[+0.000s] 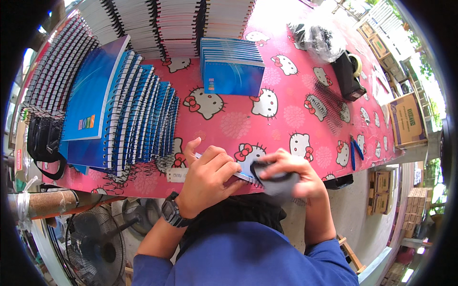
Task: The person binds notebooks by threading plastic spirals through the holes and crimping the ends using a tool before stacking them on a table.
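Observation:
At the near edge of the table, my left hand (213,175) is closed on a small blue notebook (244,168) with a spiral coil along its near edge. Fingers and palm cover much of it. My right hand (298,172), smeared by motion, is closed around a dark grey object (278,185) beside the notebook's right end; its kind is too blurred to make out. To my left stands a fanned row of blue spiral notebooks (93,100). A stack of small blue notebooks (234,76) sits farther back in the middle.
A pink patterned cloth (234,125) covers the table. Tall stacks of spiral-bound pads (176,26) line the back. At right are loose black coils (329,107), a black tape dispenser (347,76), blue-handled pliers (353,152) and a clear plastic bag (324,40). A fan (98,240) stands below left.

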`<state>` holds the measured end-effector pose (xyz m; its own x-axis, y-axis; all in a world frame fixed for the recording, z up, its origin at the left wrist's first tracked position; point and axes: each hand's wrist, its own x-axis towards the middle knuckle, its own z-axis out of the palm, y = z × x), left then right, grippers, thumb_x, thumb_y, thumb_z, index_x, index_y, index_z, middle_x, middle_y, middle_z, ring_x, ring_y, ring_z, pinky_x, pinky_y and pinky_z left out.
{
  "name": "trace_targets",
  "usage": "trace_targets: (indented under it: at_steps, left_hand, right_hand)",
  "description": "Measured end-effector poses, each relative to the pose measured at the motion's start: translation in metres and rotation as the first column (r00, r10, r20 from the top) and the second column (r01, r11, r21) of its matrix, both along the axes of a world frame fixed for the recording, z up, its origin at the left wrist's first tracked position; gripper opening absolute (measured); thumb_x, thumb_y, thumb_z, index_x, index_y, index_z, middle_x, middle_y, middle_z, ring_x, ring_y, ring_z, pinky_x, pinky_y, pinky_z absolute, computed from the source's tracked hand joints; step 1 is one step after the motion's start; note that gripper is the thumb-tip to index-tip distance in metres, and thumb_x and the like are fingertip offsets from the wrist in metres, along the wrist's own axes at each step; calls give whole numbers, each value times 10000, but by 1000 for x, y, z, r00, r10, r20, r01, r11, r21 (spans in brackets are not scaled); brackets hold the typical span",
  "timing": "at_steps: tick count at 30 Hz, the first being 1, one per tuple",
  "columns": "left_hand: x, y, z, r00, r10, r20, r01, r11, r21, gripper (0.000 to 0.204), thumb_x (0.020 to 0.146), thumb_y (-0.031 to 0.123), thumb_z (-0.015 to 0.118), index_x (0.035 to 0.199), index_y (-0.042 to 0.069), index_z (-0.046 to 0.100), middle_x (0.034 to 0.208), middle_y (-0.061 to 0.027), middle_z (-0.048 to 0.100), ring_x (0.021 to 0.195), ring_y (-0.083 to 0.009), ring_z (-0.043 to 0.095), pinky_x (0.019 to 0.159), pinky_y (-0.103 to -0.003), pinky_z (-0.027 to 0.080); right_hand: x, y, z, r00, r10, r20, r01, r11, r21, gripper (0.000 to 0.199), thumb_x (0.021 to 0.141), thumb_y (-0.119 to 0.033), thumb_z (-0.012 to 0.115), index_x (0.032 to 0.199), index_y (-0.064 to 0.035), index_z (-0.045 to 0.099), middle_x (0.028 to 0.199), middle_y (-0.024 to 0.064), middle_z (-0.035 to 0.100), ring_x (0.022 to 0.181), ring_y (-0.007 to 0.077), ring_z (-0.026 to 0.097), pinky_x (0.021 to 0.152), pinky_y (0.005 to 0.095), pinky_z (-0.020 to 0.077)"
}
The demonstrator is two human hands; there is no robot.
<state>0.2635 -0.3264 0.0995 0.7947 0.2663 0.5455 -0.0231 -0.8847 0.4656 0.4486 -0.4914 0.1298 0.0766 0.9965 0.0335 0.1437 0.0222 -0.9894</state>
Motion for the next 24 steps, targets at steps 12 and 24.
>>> trace_targets:
  at_steps: [12,24]
  left_hand:
    - [-8,1,-4,999,-26,34,30,990,-135,716,602,268,841,1204,139,475,897,55,604,894,-113,582,1015,-477,238]
    - [-15,11,-50,990,-14,138,120,577,-808,481,677,143,839,941,74,443,897,-13,536,802,-110,545,720,-265,479]
  right_hand:
    - [-2,24,10,987,156,42,-159,983,86,551,695,-500,734,1070,-99,684,1200,176,583,1064,331,523,953,444,368]
    - [-1,44,11,992,27,123,-41,993,111,523,751,-516,681,1065,-98,687,1197,176,570,1102,317,503,960,425,377]
